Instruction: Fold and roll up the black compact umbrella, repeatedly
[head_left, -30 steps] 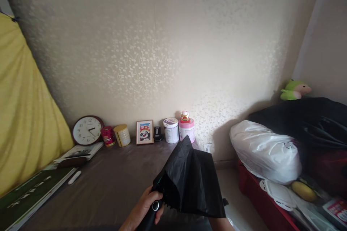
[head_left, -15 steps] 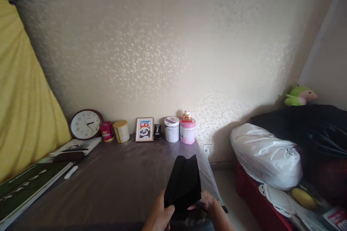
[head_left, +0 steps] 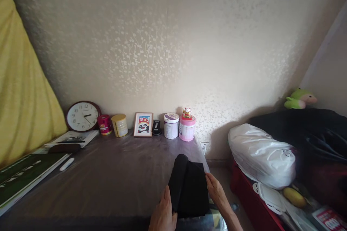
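Your left hand [head_left: 163,213] grips the rolled left side of the black umbrella [head_left: 190,189], and your right hand [head_left: 216,189] pinches its right edge between the fingers. It is over the table's [head_left: 116,177] right side. Farther back, a picture frame [head_left: 143,125] and pink tub [head_left: 187,130] stand near the wall [head_left: 151,50].

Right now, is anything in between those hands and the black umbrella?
Nothing visible is. The left hand grips the umbrella at its lower left side, and the right hand holds its right edge. The pink tub stands farther back, near the wall, not between them.
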`<action>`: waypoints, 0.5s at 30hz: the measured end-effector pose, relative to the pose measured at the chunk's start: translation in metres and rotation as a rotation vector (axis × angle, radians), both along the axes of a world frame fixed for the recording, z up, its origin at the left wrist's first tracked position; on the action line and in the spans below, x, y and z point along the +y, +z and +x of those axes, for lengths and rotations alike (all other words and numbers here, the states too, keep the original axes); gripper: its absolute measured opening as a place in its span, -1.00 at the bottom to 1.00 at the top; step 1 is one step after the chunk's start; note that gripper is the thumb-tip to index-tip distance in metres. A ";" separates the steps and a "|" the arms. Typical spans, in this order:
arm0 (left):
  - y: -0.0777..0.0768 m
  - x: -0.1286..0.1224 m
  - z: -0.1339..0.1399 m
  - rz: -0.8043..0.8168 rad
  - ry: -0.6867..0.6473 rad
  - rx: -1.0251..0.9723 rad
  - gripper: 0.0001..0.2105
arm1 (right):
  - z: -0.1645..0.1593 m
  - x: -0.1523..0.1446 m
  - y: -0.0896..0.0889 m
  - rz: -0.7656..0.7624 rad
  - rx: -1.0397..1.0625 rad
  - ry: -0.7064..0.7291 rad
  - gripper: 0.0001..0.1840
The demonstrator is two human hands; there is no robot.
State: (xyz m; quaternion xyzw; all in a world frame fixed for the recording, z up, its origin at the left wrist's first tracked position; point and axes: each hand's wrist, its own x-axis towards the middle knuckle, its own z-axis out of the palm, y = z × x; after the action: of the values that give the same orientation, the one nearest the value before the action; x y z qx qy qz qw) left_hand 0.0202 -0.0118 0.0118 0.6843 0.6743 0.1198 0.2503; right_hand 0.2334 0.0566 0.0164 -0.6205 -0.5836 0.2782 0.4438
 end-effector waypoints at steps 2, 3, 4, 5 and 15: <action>0.004 -0.001 0.001 -0.008 -0.009 0.009 -0.30 | 0.000 -0.003 0.007 -0.014 -0.057 -0.062 -0.64; 0.007 -0.002 0.001 -0.014 -0.014 0.012 -0.31 | -0.001 -0.005 0.011 -0.030 -0.074 -0.058 -0.63; 0.010 -0.003 0.001 -0.021 -0.015 0.015 -0.31 | -0.003 -0.006 0.013 -0.049 -0.089 -0.044 -0.61; 0.012 -0.004 0.002 -0.027 -0.013 0.018 -0.31 | -0.005 -0.007 0.015 -0.062 -0.103 -0.031 -0.60; 0.018 -0.006 0.003 -0.057 -0.019 0.025 -0.30 | -0.021 0.010 0.022 -0.128 0.029 0.068 -0.66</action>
State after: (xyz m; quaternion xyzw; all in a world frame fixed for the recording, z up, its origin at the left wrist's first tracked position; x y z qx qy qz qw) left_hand 0.0237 -0.0179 0.0303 0.6849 0.6739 0.0898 0.2623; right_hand 0.2120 0.0664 0.0380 -0.6231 -0.5791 0.3389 0.4019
